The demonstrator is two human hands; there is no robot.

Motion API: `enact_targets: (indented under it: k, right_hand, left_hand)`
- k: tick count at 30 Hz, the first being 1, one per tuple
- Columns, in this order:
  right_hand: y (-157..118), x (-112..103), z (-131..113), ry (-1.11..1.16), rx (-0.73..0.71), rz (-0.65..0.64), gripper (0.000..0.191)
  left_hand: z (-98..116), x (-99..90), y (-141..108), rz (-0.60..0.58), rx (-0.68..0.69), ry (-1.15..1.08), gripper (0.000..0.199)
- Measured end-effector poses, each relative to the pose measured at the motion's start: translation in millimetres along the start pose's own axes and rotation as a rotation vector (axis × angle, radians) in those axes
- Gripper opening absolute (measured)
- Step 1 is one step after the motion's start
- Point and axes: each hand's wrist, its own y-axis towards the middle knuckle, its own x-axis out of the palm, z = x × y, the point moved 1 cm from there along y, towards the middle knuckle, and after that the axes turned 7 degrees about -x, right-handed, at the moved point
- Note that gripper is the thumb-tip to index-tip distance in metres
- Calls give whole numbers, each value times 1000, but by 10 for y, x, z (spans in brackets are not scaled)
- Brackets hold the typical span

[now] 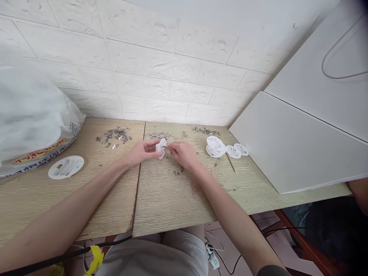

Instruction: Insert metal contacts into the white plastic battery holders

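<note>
Left hand (140, 153): grip clamped on a white disc (161, 147), above the table (169, 209).
Right hand (184, 154): at the disc's three o'clock; I can't tell its grip.
Metal pieces (158, 135): disc's twelve o'clock.

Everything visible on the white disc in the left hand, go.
The white disc is thin, rounded and slightly see-through, plastic by its look. Small dark details show on its face, too fine to identify. It is tipped up nearly on edge, gripped between the thumb and fingers of the left hand above the table. The right hand is at its right side; whether it touches is unclear.
</note>
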Motion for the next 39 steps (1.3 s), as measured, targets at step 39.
enact_targets:
  k: [39]
  right_hand:
    - [-9, -119, 86, 65, -22, -4, 29]
  left_hand:
    - [-12, 16, 67, -27, 18, -321, 48]
